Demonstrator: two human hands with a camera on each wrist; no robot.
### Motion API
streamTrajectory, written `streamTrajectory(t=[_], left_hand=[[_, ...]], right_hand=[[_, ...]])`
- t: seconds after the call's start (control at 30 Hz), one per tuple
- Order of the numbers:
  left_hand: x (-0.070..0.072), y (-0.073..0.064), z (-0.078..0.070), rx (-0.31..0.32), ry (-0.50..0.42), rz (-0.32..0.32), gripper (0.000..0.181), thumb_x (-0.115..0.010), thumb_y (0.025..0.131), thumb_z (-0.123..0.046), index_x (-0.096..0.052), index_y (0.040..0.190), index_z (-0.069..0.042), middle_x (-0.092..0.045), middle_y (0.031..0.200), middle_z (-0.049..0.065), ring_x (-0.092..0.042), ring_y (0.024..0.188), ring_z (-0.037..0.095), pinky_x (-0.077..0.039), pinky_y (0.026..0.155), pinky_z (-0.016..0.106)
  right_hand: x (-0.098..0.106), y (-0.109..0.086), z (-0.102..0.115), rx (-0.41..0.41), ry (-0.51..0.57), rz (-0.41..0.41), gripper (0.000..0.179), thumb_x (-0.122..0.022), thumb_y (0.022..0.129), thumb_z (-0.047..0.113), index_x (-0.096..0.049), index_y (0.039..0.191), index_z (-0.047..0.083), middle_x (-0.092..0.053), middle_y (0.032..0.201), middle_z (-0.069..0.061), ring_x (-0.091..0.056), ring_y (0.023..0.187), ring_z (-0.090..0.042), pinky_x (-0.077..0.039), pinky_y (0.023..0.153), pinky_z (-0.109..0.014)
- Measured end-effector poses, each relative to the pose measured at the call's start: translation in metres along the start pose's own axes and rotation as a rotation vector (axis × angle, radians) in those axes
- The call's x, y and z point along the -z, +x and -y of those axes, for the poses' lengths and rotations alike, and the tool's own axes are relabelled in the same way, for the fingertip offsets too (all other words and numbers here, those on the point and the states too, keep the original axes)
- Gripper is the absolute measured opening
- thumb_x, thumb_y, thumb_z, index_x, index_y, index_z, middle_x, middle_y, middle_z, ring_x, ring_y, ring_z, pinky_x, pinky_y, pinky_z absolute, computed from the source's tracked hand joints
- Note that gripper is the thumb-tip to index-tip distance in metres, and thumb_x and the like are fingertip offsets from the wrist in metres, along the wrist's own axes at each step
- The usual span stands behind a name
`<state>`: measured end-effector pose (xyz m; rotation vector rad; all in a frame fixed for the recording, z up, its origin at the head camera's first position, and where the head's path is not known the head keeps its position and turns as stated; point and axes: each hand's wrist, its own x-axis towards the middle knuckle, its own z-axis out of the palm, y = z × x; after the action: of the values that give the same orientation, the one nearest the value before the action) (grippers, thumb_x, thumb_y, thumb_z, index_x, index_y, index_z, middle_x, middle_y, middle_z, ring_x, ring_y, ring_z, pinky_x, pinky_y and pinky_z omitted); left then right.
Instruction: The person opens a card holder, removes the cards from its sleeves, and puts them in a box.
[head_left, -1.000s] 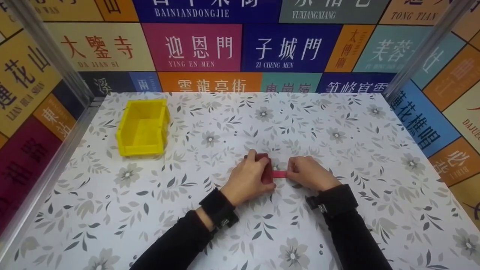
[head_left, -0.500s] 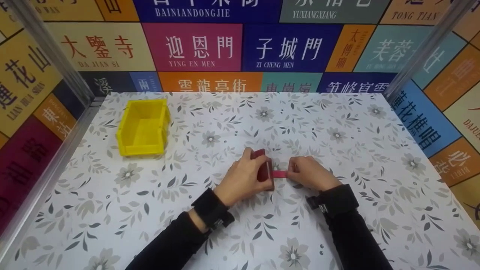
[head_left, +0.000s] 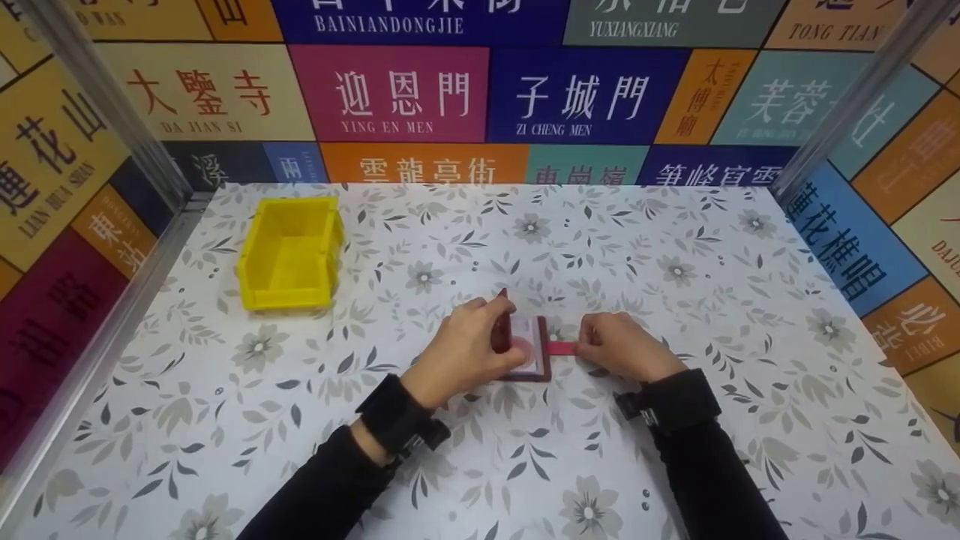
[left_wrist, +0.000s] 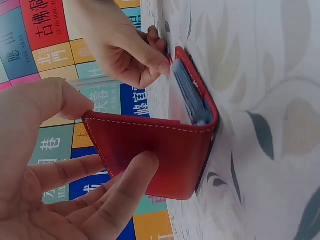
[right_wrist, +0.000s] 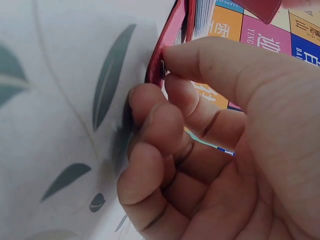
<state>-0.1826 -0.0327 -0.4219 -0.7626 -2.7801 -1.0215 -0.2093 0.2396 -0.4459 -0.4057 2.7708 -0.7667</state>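
Observation:
A red leather card holder (left_wrist: 175, 150) with pale stitching lies on the table between the hands, its cover raised. Inside it, a stack of clear plastic sleeves (head_left: 529, 330) shows. My left hand (head_left: 457, 349) holds the raised cover, with one finger against its outer face and another digit at its edge. From the holder's right side a short red strap (head_left: 561, 348) sticks out. My right hand (head_left: 626, 349) pinches the end of that strap between thumb and index finger, close to the tabletop, the other fingers curled. The right wrist view shows the strap (right_wrist: 167, 45) in this pinch.
An open yellow plastic bin (head_left: 289, 298) stands at the back left of the table. The tabletop (head_left: 420, 465) has a grey floral cover. Panels with printed signs (head_left: 390, 94) enclose the back and sides, with clear upright strips at the corners.
My left hand has moved left, swinging the cover up and leftward, so the sleeves now show from above. The right hand has stayed at the strap.

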Motion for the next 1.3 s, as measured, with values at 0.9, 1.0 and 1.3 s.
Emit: streamTrajectory(t=[0.9,1.0,1.3], left_hand=[[0.016,-0.015,0.043,0.225,-0.081,-0.076,0.024,-0.079,0.086,-0.007,-0.067,0.107,-0.006,-0.072,0.084,0.005,-0.065,0.075,0.019,-0.056,0.067,0.031],[0.016,-0.017,0.046,0.256,-0.086,-0.064,0.025,-0.080,0.086,-0.008,-0.067,0.107,-0.006,-0.070,0.083,0.005,-0.063,0.076,0.019,-0.055,0.068,0.031],[0.016,-0.021,0.057,0.307,-0.095,-0.017,0.029,-0.082,0.086,-0.010,-0.066,0.110,-0.004,-0.062,0.073,0.003,-0.056,0.064,0.017,-0.048,0.059,0.028]], right_hand=[[0.001,0.001,-0.002,0.000,-0.009,0.014,0.011,-0.069,0.094,0.011,-0.064,0.084,0.011,-0.059,0.070,0.003,-0.051,0.060,-0.014,-0.043,0.057,-0.030],[0.000,0.001,-0.003,0.003,-0.009,0.012,0.012,-0.069,0.094,0.011,-0.063,0.084,0.011,-0.059,0.071,0.003,-0.051,0.061,-0.014,-0.043,0.058,-0.029],[0.000,0.001,-0.002,0.006,-0.017,0.008,0.011,-0.066,0.091,0.008,-0.063,0.082,0.012,-0.057,0.069,0.004,-0.051,0.062,-0.014,-0.042,0.058,-0.029]])
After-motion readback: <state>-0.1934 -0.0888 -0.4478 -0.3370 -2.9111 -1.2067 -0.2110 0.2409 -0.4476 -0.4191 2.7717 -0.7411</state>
